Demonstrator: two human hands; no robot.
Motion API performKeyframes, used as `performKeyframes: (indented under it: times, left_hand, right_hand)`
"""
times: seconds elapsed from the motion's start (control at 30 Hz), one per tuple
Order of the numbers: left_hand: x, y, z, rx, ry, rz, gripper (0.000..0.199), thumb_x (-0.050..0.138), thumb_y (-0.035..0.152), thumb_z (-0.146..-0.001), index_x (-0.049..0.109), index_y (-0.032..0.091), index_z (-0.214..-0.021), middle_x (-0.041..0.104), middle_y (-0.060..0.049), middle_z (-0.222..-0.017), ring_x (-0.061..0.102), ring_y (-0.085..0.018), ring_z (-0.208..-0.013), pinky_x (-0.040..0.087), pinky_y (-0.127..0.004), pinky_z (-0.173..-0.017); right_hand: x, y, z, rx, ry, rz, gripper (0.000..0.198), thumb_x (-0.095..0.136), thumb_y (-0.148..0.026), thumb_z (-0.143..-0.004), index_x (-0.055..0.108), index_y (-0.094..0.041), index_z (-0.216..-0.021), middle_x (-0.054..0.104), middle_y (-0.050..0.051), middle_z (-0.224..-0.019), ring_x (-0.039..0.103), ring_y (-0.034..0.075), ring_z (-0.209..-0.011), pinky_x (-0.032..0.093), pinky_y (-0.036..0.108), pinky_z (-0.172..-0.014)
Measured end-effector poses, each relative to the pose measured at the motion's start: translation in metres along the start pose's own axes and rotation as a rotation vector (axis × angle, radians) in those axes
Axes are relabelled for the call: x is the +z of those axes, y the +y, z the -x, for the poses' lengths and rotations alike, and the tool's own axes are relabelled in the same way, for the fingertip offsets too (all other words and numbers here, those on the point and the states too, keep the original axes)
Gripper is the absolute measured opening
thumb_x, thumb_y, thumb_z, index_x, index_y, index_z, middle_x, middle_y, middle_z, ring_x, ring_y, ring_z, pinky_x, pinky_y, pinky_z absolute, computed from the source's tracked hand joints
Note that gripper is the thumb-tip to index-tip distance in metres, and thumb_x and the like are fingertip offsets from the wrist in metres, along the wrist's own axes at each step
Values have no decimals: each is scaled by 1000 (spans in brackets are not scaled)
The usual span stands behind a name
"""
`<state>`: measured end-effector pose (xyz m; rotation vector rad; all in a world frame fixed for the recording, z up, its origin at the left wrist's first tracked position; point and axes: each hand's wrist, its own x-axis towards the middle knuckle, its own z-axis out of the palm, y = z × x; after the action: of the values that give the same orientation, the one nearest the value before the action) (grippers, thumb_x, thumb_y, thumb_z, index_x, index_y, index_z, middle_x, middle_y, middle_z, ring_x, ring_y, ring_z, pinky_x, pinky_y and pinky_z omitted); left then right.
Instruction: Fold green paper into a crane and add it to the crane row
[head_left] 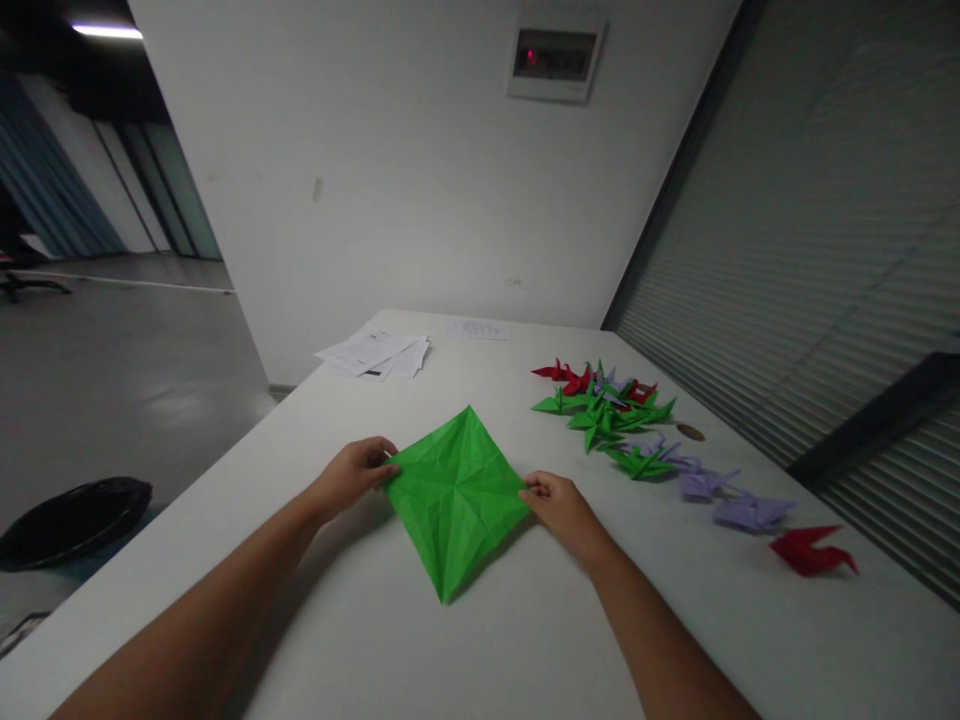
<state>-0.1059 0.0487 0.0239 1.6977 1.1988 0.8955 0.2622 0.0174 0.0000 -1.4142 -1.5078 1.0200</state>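
Note:
A square of green origami paper (457, 490), marked with many fold creases, is spread out like a diamond above the white table. Its left corner is pinched between the thumb and fingers of my left hand (358, 475). At the opposite corner, my right hand (559, 505) grips the sheet in the same way. One corner points away from me and another points toward me. The sheet looks slightly raised, with a shadow beneath its lower edges.
Folded paper cranes lie along the table's right side: a green cluster (600, 415), purple ones (752, 512) and a red crane (814, 550) nearest me. A brown disc (690, 432) lies beside them. Printed sheets (375, 352) rest at the far left. A black-lined bin (71, 520) stands left.

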Motion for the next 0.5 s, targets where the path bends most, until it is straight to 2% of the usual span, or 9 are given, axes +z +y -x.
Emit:
performKeyframes:
  times: [0.1, 0.2, 0.33, 0.5]
  left_hand:
    - [-1, 5, 0, -20, 35, -3, 29, 74, 43, -75, 68, 16, -84, 64, 0, -67, 54, -13, -57, 41, -25, -55]
    - [-2, 7, 1, -41, 59, 42, 28, 76, 42, -72, 68, 15, -80, 63, 0, -65, 54, -13, -55, 41, -25, -52]
    - [-3, 9, 2, -70, 23, 41, 23, 74, 35, -70, 69, 15, -80, 63, 0, -66, 53, -11, -52, 41, -24, -50]
    - [-3, 10, 4, -103, -21, 35, 25, 72, 32, -72, 72, 15, -90, 69, -1, -77, 52, -9, -48, 42, -23, -47]
  right_hand:
    - [-2, -7, 4, 97, -37, -104, 29, 76, -42, -69, 69, -17, -83, 56, -4, -57, 44, 10, -48, 31, 22, -46]
    - [-4, -14, 8, 154, -29, -176, 32, 77, -45, -67, 66, -17, -80, 49, -7, -52, 36, 7, -42, 21, 20, -41]
    - [-6, -21, 12, 190, -6, -241, 37, 78, -49, -66, 60, -19, -75, 48, -8, -51, 35, 6, -40, 18, 19, -39]
    - [-10, -28, 14, 149, 20, -332, 42, 83, -52, -64, 59, -19, -75, 43, -10, -51, 30, 4, -39, 15, 19, -39]
